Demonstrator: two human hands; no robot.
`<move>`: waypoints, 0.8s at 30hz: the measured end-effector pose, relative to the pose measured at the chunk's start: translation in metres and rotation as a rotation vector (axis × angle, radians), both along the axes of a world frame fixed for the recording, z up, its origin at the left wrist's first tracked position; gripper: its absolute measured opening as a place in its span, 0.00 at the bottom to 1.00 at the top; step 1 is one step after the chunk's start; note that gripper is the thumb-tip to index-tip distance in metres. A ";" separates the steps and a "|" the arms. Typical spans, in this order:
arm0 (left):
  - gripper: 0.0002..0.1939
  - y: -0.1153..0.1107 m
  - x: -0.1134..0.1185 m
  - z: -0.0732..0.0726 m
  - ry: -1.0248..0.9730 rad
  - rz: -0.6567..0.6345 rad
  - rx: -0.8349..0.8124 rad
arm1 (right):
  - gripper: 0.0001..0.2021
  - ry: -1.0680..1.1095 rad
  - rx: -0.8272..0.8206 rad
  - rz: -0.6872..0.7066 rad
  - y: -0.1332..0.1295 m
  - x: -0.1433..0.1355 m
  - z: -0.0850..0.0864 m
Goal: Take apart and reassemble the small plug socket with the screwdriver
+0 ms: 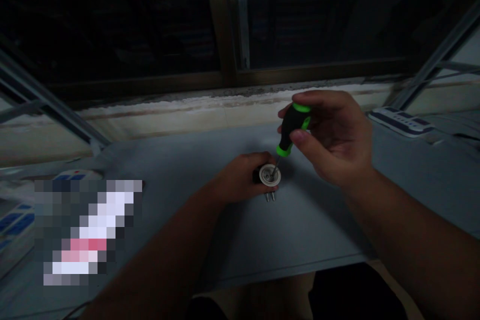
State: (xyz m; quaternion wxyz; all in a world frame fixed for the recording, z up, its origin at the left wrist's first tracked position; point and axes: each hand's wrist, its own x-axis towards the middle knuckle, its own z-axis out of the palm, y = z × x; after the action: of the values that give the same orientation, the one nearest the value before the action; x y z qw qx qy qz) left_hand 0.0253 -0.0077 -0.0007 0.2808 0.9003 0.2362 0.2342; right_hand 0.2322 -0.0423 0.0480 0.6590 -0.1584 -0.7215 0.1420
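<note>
My right hand [333, 135] grips a black and green screwdriver [293, 127] by its handle, thumb and fingers round it. The shaft slants down to the left, and its tip is inside a small round white-rimmed fitting [269, 175]. That fitting has a dark body and a pale, cup-like face turned up towards me. Wrapped round its left side, my left hand [245, 177] holds it just above the table. Two metal prongs [270, 196] stick out below the fitting, towards me. What the screwdriver tip touches inside cannot be made out.
A grey-blue cloth covers the table [300, 240]. White power strips lie at the back right [401, 121] and on the left [80, 175]. A blurred-out pixelated patch hides something at the left. Metal frame bars [56, 102] rise at both sides, with a dark window behind.
</note>
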 end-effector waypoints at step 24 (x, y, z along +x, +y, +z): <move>0.17 0.001 -0.002 -0.002 -0.002 0.016 0.060 | 0.25 0.035 0.113 0.043 0.000 -0.005 -0.005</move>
State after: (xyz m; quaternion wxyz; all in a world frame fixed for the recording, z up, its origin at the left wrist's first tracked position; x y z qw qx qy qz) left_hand 0.0236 -0.0064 -0.0030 0.2521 0.9061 0.2360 0.2443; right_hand 0.2269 -0.0420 0.0427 0.6760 -0.1031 -0.7201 0.1180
